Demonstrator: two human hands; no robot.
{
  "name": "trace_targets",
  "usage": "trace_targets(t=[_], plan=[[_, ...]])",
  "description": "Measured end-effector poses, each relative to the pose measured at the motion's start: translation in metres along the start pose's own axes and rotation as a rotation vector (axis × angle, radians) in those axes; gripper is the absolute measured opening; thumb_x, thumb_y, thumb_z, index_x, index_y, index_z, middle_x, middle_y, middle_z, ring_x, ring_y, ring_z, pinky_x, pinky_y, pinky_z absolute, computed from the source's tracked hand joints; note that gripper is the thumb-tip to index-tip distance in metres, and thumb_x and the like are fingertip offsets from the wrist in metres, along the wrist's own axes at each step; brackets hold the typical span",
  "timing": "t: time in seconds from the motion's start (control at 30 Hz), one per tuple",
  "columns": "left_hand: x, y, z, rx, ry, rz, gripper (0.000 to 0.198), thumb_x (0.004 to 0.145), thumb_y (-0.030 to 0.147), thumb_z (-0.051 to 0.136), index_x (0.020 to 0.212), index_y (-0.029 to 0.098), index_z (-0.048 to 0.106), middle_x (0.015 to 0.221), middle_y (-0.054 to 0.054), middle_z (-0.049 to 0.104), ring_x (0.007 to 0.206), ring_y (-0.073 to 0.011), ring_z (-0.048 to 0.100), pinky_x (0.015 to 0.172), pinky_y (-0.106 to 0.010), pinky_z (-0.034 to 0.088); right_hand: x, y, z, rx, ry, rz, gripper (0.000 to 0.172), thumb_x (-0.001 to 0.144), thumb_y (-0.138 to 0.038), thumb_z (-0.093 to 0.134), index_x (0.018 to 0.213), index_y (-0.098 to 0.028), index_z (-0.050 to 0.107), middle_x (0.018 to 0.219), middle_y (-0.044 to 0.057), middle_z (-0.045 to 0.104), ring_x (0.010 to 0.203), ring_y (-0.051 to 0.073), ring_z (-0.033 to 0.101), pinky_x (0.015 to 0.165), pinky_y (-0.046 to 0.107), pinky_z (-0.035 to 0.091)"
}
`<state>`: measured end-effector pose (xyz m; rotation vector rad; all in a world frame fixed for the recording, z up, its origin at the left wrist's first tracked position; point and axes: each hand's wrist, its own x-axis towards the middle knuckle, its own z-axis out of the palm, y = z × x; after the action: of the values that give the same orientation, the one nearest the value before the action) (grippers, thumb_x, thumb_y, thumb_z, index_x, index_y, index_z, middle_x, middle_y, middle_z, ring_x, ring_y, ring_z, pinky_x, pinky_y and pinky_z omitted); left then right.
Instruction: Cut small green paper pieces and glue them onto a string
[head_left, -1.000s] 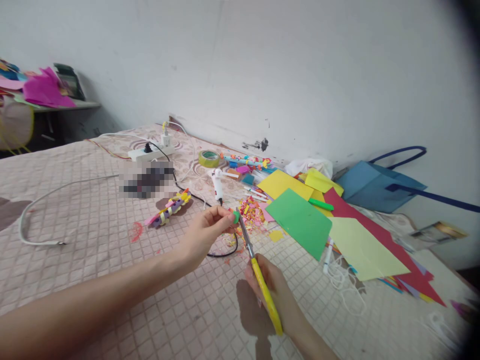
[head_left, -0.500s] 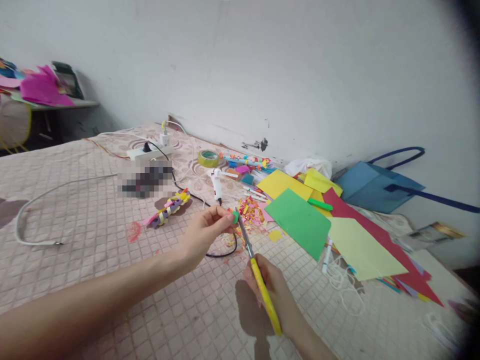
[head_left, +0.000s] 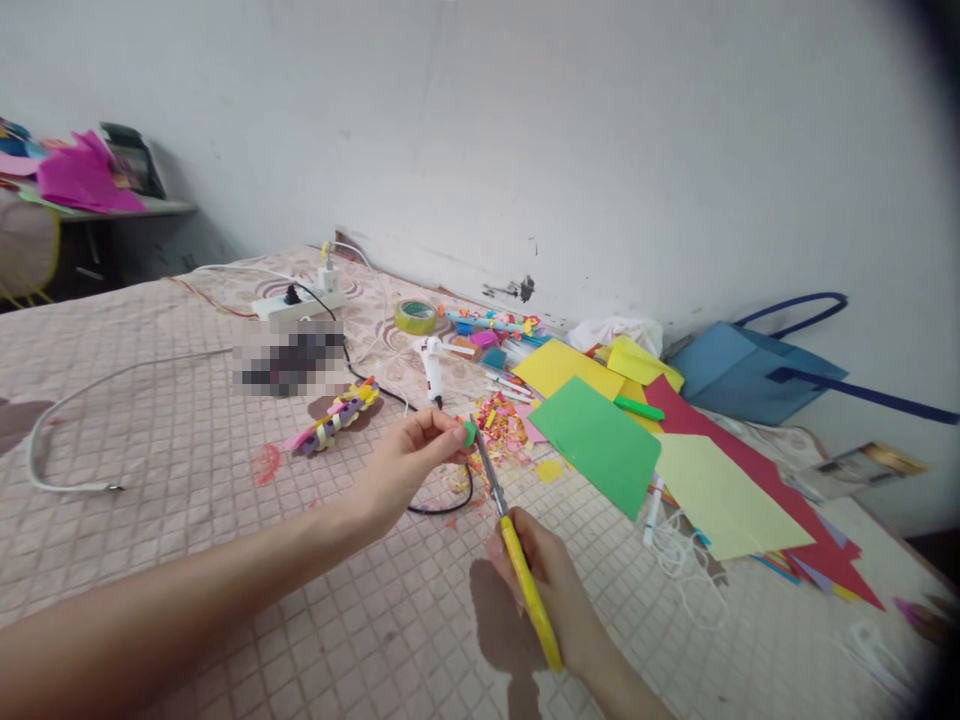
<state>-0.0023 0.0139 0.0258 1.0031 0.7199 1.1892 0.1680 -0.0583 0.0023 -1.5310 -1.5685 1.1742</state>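
Note:
Between the thumb and fingers of my left hand (head_left: pixel 416 455) is pinched a small green paper piece (head_left: pixel 470 433). My right hand (head_left: pixel 544 565) grips yellow-handled scissors (head_left: pixel 525 575), their metal blades pointing up beside the green piece; whether the blades touch it I cannot tell. Beyond my hands lies a heap of pink, red and yellow paper bits (head_left: pixel 501 422). A white glue gun (head_left: pixel 432 368) stands just past my left fingertips, its black cord running behind my hand. Left of that lies a purple and yellow decorated paper stick (head_left: pixel 334 420).
Green (head_left: pixel 598 447), yellow, red and pale sheets spread to the right, near white string (head_left: pixel 686 565) and a blue bag (head_left: pixel 750 370). A tape roll (head_left: pixel 415 317) and a power strip (head_left: pixel 281 304) are at the back, by the wall. A grey cable (head_left: pixel 52 420) curves at left.
Very little differs. My hands, the green paper piece and the scissors hold nearly the same position; the whole view has shifted only slightly.

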Motion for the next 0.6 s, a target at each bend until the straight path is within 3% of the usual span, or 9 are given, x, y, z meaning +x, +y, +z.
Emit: trace_targets(t=[0.6], plan=[[0.0023,0.0007,-0.0013,-0.007,-0.001,0.023,0.015,0.077,0.028,0.066,0.074,0.015,0.058,0.071,0.000,0.063,0.066,-0.0089,0.058,0.070,-0.023,0.047,0.0010,0.0064,-0.0015,-0.035,0.017,-0.052,0.031,0.082,-0.043,0.053,0.065,-0.021,0.038,0.057,-0.007,0.035,0.050,0.009,0.033,0.045,0.021,0.028]])
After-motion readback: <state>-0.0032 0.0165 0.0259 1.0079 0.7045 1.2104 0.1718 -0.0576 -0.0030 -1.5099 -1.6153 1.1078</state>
